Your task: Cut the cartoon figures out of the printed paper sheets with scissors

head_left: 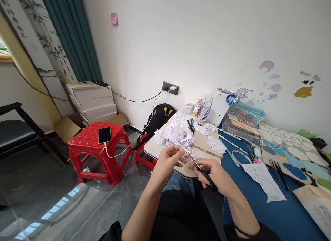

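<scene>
My right hand grips black-handled scissors with the blades pointing up and left toward my left hand. My left hand pinches a small white piece of paper right at the blade tips. Both hands hover over the near edge of a small beige board. Just behind them on the board lies a heap of crumpled white paper scraps.
A red plastic stool with a charging phone stands at the left. A black backpack leans by the wall. The blue table at the right holds paper cutouts, pens, folders and a coloured sheet.
</scene>
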{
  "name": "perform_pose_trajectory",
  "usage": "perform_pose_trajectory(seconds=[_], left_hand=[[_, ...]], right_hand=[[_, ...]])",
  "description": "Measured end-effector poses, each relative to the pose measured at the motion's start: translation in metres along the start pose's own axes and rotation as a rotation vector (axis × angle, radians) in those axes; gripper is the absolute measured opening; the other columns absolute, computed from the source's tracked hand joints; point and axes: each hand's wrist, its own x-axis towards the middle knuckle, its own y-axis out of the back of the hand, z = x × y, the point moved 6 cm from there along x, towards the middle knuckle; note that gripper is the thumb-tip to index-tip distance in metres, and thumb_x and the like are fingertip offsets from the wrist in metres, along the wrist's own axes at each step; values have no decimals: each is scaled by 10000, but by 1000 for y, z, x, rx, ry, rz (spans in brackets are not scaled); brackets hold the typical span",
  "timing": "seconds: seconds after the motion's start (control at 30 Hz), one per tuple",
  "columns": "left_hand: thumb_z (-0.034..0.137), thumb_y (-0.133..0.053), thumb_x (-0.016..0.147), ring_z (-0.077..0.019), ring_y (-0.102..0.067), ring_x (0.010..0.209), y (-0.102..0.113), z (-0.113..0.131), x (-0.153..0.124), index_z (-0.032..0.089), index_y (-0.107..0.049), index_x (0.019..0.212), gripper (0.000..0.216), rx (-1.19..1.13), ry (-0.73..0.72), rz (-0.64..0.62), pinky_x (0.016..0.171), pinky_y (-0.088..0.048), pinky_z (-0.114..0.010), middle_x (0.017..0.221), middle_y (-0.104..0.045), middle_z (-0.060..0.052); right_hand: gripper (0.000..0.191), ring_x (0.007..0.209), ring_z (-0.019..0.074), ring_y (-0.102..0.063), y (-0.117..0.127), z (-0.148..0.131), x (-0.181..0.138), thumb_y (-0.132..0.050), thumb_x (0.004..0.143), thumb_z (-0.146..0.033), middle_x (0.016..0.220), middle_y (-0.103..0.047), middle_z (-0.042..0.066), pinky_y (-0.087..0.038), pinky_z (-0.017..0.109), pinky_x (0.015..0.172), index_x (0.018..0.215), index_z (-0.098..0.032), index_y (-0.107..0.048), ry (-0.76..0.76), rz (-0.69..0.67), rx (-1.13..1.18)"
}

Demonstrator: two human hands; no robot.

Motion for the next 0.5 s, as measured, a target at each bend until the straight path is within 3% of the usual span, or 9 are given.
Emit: perform_pose_trajectory(seconds=[0.3,0.5], left_hand=[[375,-656,754,-113,-604,610,4,3,5,153,-601,755,229,74,-15,22,552,-451,-191,763,-687,-45],[334,-659,726,-118,-610,578,10,18,28,144,-612,727,195,193,-30,60,528,-468,-203,751,-696,-51]], right_hand=[[129,416,104,-435,0,-3,2,-578,809,-194,497,-438,-52,-386,245,496,870,-173,-689,-10,-17,0],[107,387,79,-450,5,-1,29,-617,736,-173,547,-463,-50,-380,212,427,820,-156,-680,20,13,61]])
